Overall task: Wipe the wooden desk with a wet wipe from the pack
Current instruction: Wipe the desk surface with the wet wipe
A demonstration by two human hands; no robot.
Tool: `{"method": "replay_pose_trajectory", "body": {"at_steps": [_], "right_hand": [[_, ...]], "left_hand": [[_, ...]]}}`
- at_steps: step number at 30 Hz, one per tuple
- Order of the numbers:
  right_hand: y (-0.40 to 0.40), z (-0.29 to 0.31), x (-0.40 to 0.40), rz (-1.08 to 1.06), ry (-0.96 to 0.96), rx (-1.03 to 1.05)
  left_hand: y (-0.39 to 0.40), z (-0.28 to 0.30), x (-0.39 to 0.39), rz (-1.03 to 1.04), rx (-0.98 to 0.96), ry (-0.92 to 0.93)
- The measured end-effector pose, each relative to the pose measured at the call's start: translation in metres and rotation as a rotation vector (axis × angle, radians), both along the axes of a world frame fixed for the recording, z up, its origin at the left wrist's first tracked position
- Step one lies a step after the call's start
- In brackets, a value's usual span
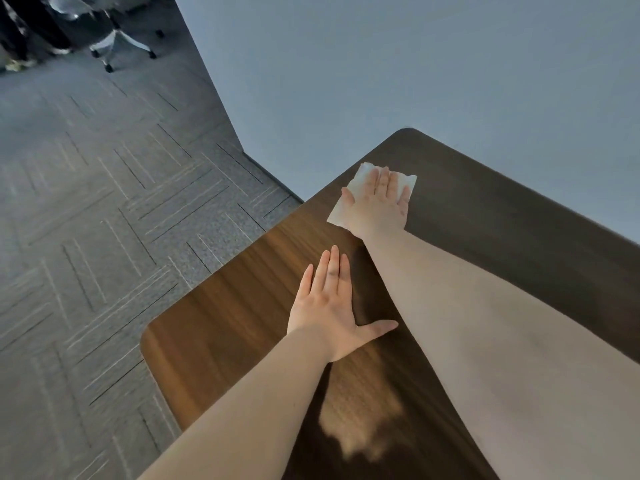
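A dark wooden desk (221, 323) with rounded corners fills the lower right of the head view. My right hand (379, 202) lies flat, palm down, on a white wet wipe (360, 178) near the desk's far left corner and presses it against the wood. The wipe shows around the fingers and to the left of the hand. My left hand (329, 306) rests flat on the desk closer to me, fingers together and thumb spread, with nothing in it. The pack of wipes is not in view.
A pale wall (381, 64) runs along the desk's far edge. Grey patterned carpet (104, 202) lies to the left of the desk. An office chair base (121, 46) and a person's legs (20, 36) are at the far top left.
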State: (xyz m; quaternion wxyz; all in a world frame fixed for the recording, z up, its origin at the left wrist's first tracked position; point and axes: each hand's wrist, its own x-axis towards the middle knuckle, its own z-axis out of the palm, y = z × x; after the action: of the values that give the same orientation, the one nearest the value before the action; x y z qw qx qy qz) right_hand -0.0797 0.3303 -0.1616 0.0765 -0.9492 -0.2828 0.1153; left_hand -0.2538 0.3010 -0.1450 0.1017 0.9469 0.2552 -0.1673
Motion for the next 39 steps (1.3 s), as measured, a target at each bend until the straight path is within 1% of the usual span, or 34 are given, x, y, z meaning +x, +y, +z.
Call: {"method": "replay_pose_trajectory", "body": {"at_steps": [4, 9, 12, 17, 20, 26, 31, 39], "right_hand": [[-0.009, -0.001, 0.002, 0.030, -0.028, -0.001], [-0.049, 0.000, -0.005, -0.017, -0.015, 0.002], [-0.088, 0.003, -0.007, -0.055, 0.021, -0.006], [-0.162, 0.008, -0.011, -0.152, 0.052, -0.037], [-0.217, 0.008, -0.017, -0.229, 0.027, -0.037], [-0.339, 0.009, -0.029, -0.396, 0.034, -0.122], [-0.433, 0.009, -0.042, -0.541, 0.011, -0.144], [-0.583, 0.008, -0.056, -0.772, 0.039, -0.197]], "left_hand": [[0.001, 0.001, 0.001, 0.000, 0.004, 0.003], [0.002, 0.003, 0.002, 0.001, 0.007, 0.027], [0.001, 0.007, 0.003, -0.011, 0.012, 0.055], [-0.007, 0.012, 0.003, -0.063, 0.113, 0.058], [-0.024, 0.016, 0.014, -0.172, 0.138, 0.027], [-0.115, 0.021, 0.064, -0.412, 0.091, -0.081], [-0.206, 0.019, 0.089, -0.645, 0.025, -0.066], [-0.343, 0.008, 0.116, -0.924, -0.044, -0.037]]}}
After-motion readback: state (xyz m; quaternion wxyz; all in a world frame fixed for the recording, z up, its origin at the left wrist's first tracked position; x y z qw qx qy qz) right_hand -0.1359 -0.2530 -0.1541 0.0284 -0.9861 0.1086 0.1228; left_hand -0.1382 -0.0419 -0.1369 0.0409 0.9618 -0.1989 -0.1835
